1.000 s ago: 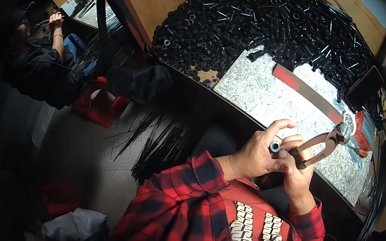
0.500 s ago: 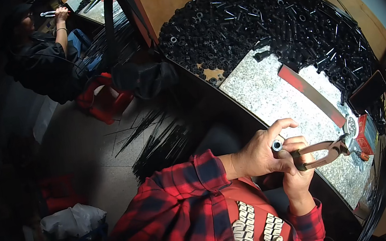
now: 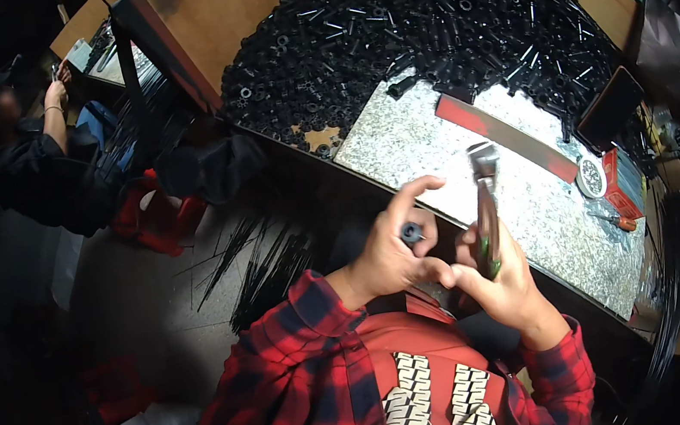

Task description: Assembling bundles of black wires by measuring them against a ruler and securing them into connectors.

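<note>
In my left hand (image 3: 389,253) is a small dark cylindrical part (image 3: 410,232) with a round hole facing up, gripped by curled fingers while the index finger stretches out. My right hand (image 3: 510,275) is wrapped round end-cutting pliers (image 3: 486,205), whose jaws point away over the worktop and are blurred by motion. Both thumbs come close together, perhaps touching. Beyond the hands lies a speckled light worktop (image 3: 399,139). A long flat bar (image 3: 512,139) with worn red paint rests on it. A big heap of black cylindrical parts (image 3: 417,19) covers the back.
To the right stand a white tub (image 3: 591,177) of small bits, a red box (image 3: 613,178), an orange-handled screwdriver (image 3: 622,221) and a dark phone-like slab (image 3: 610,107). Thin black rods (image 3: 264,262) lie at lower left. A co-worker (image 3: 48,175) sits near a red stool (image 3: 154,217).
The pliers have swung from pointing right to pointing away from me, and my right hand has turned with them. The left hand's part is tipped differently. The whole view has shifted.
</note>
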Demonstrator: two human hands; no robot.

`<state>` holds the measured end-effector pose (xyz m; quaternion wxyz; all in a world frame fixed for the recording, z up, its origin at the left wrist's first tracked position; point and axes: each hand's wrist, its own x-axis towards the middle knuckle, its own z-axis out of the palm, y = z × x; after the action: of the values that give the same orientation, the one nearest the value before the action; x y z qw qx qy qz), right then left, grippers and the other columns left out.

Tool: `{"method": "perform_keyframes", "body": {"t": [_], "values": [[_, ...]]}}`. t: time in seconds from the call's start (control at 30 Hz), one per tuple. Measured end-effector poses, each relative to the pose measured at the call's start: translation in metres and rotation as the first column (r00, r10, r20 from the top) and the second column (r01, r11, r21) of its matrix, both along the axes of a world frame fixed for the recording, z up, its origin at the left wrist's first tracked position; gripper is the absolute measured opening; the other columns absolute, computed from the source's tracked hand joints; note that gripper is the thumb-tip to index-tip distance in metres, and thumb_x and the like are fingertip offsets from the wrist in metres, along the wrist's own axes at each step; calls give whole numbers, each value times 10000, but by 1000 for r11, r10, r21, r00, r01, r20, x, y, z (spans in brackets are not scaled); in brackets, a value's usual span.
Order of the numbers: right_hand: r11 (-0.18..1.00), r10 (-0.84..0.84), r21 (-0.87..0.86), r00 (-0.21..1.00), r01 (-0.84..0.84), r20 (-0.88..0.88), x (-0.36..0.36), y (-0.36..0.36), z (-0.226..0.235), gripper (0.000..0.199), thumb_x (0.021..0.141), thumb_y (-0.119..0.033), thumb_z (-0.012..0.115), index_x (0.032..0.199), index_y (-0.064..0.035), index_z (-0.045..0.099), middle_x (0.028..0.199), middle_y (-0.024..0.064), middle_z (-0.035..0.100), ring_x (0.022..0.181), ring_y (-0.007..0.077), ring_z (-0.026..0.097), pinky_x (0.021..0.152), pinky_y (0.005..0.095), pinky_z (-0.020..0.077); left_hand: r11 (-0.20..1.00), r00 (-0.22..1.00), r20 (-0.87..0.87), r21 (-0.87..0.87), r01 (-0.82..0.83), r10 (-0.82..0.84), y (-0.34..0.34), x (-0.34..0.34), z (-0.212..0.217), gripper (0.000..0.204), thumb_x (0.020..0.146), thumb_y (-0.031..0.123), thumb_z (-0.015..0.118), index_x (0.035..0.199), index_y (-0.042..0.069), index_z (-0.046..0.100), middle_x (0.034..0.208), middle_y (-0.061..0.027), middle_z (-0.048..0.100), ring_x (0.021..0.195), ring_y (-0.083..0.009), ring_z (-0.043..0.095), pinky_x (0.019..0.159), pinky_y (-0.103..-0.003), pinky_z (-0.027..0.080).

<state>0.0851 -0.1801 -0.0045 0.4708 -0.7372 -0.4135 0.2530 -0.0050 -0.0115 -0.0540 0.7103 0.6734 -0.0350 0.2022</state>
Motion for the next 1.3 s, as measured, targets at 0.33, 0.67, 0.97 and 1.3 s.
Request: {"method": "perform_keyframes", "body": {"t": [0.33,0.67,0.97,1.3], "values": [[966,180,-260,750,-11,636,-7,-45,15,814,591,2,704,1350,-28,413,744,117,503,587,296,559,522,379,460,998,999,-1,-56,-33,33,-5,-1,3,914,565,444,843,1238,0,412,618,77,418,571,3,365,531,-155,275],[970,132,-214,493,112,860,-5,-45,9,699,684,-24,675,1344,-53,446,731,112,434,606,267,477,523,381,386,999,998,-67,-42,5,-8,-6,-2,9,821,590,402,850,1181,15,432,607,74,433,584,3,372,533,-170,278],[962,171,-239,393,132,904,-4,-47,17,681,684,1,650,1335,-55,456,722,108,428,617,263,477,539,371,391,999,998,-51,18,-32,32,-11,-2,7,804,607,393,849,1183,19,431,628,69,454,609,-3,388,548,-163,294],[955,190,-293,656,49,731,-5,-44,24,844,599,13,693,1383,-69,391,758,120,461,618,285,508,538,388,416,999,997,-70,-39,-16,14,-4,3,5,881,565,454,848,1200,21,418,610,80,391,592,2,354,538,-155,257]]}}
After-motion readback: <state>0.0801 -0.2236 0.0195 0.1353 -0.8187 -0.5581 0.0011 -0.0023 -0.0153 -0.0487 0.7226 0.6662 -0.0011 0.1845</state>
